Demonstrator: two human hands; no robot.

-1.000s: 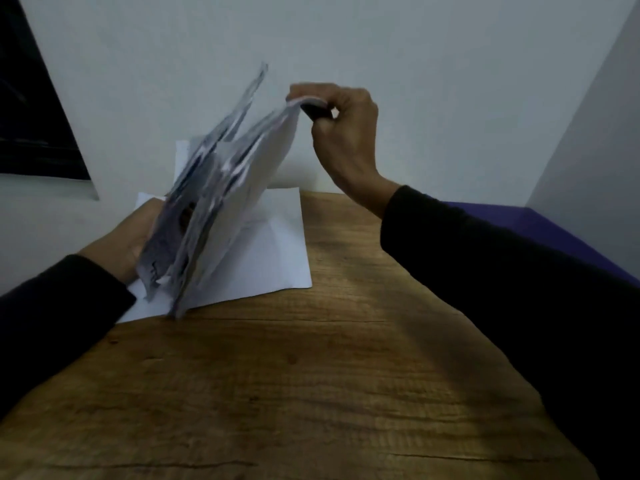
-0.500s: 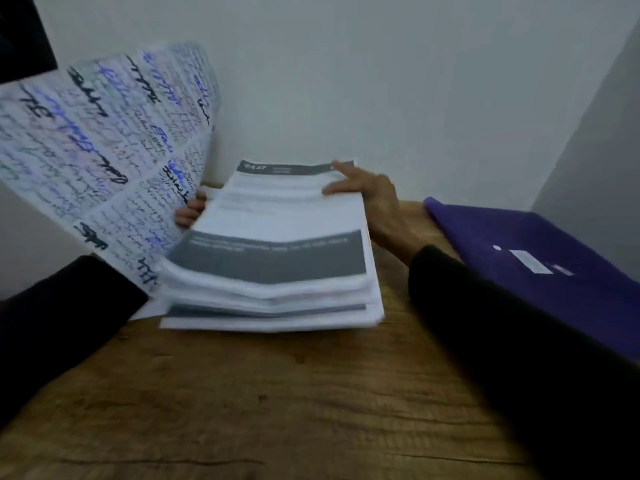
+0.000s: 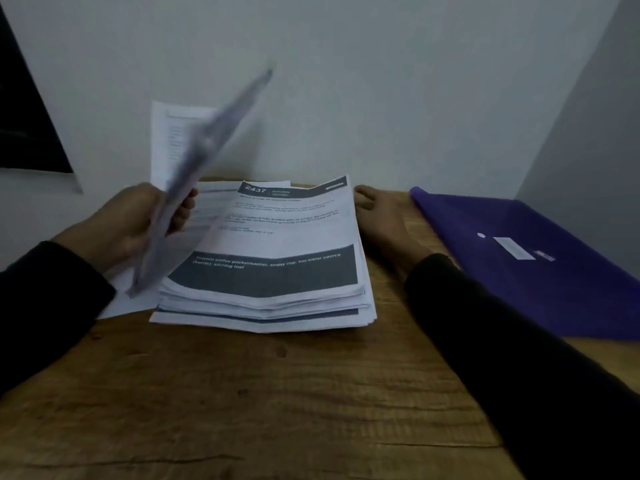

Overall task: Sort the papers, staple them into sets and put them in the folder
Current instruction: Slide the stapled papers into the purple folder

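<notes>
The left hand [image 3: 135, 223] grips a thin batch of sheets [image 3: 204, 168], fingers curled round its lower part, with the batch tilted up and edge-on to the camera. The batch is motion-blurred, so its print cannot be read. Holding it clear of the table [image 3: 277, 393] keeps it apart from the main stack [image 3: 273, 258], which lies just to the right of that hand; this is judged to be the sorting step, with the lifted batch serving as one separated group.

The right hand [image 3: 381, 220] rests flat on the table, fingers straight, its inner edge touching the right edge of the main stack. Judged purpose: to brace the stack so the sheets do not slide or fan while the other hand works. The top sheet shows a dark header with the number 2437 and a dark band lower down.

More loose white sheets [image 3: 119, 301] lie under and behind the left hand, and one page [image 3: 169, 133] stands up behind the lifted batch.

The purple folder [image 3: 519, 258] lies shut on the table just to the right of the right hand, within easy reach for the final step. No stapler is visible. Stapling and filing are judged not yet done.
</notes>
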